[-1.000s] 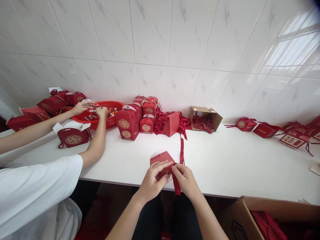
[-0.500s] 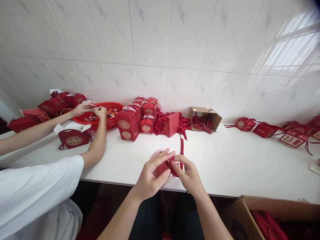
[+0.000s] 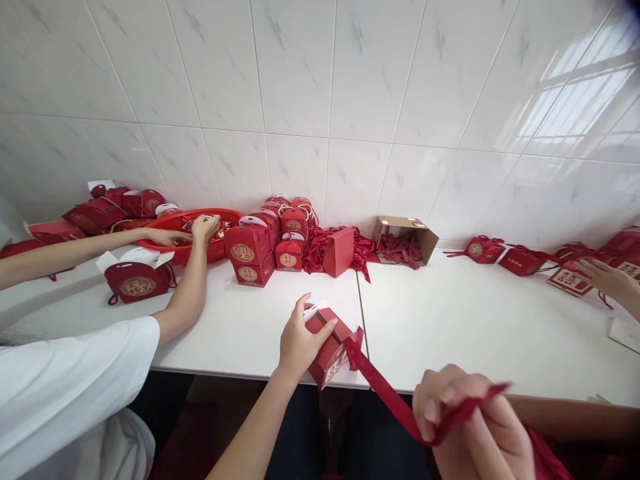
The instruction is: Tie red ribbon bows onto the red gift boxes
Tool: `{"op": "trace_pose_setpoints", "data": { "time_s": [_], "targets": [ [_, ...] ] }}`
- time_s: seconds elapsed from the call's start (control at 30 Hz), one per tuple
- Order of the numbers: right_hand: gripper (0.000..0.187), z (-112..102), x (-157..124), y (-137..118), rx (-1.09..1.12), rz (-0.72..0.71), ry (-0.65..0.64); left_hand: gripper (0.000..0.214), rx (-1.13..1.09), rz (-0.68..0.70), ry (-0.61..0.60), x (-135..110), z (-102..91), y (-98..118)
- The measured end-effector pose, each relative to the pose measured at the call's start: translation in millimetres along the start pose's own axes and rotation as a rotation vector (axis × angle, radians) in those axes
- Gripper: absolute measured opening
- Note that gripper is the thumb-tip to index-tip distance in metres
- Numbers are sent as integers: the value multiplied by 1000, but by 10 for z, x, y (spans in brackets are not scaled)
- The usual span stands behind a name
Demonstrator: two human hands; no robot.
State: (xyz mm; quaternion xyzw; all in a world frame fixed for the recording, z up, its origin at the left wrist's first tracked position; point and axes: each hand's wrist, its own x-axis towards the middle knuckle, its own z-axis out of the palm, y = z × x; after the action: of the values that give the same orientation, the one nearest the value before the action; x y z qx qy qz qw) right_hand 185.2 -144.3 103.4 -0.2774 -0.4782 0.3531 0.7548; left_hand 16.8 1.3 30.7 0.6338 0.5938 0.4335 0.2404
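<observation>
A small red gift box (image 3: 327,363) with pale printed characters on one face lies tilted at the table's front edge. My left hand (image 3: 300,340) grips it, thumb across the top and fingers round the far side. A dark red ribbon (image 3: 383,387) runs from the box's end toward the lower right. My right hand (image 3: 470,420), close to the camera and a little blurred, pinches the ribbon's other end, its tip sticking out past the fingers. The ribbon hangs with a slight sag between box and hand.
Stacked red boxes (image 3: 250,247), a ribbon heap (image 3: 320,250) and an open carton (image 3: 429,247) line the wall. At left, a co-worker's hands (image 3: 203,230) are at a red basket (image 3: 215,252). Another person's hand (image 3: 607,273) reaches in at right, near more red boxes (image 3: 483,249).
My right hand has moved from the box down to the right, drawing the ribbon out. My left hand stays on the box. A co-worker's hand has come in at right.
</observation>
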Motion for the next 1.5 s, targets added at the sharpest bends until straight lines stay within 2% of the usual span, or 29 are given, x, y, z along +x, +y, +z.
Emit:
{"op": "trace_pose_setpoints", "data": {
  "time_s": [0.1,0.23,0.33,0.43,0.57,0.67,0.77,0.93,1.07,1.13,1.23,1.33,1.4,1.5],
  "targets": [
    [16,13,76,284,21,180,48,64,54,-10,15,-24,9,37],
    [26,146,257,745,-55,421,-44,67,154,-9,37,-41,13,89],
    [31,249,343,1051,-77,501,-67,63,152,-17,29,-43,0,87],
    [32,286,383,1227,-119,550,-73,49,0,-29,28,-42,-28,13],
    [31,269,481,1241,-174,701,-168,46,-359,-88,-15,-60,-86,-84],
    [25,268,586,1190,-274,811,-305,48,-503,-144,-59,-92,-128,-95],
    [23,283,652,1166,-311,842,-391,46,-531,-160,-84,-121,-146,-97],
    [24,297,673,1162,-383,844,-449,42,-503,-156,-125,-162,-160,-116],
    [25,303,682,1150,-405,836,-487,42,-410,-93,-141,-227,-195,-105],
    [26,307,686,1151,-425,831,-505,40,-440,-65,-134,-245,-204,-117],
    [27,307,687,1166,-489,814,-529,36,-556,-125,-128,-203,-191,-157],
    [26,287,685,1194,-533,794,-543,42,-611,-192,-237,-100,-168,-174],
    [25,267,682,1220,-546,789,-539,37,-591,-148,-293,-40,-157,-160],
    [28,254,671,1261,-546,769,-502,30,-509,-35,-283,1,-142,-122]
  ]
}}
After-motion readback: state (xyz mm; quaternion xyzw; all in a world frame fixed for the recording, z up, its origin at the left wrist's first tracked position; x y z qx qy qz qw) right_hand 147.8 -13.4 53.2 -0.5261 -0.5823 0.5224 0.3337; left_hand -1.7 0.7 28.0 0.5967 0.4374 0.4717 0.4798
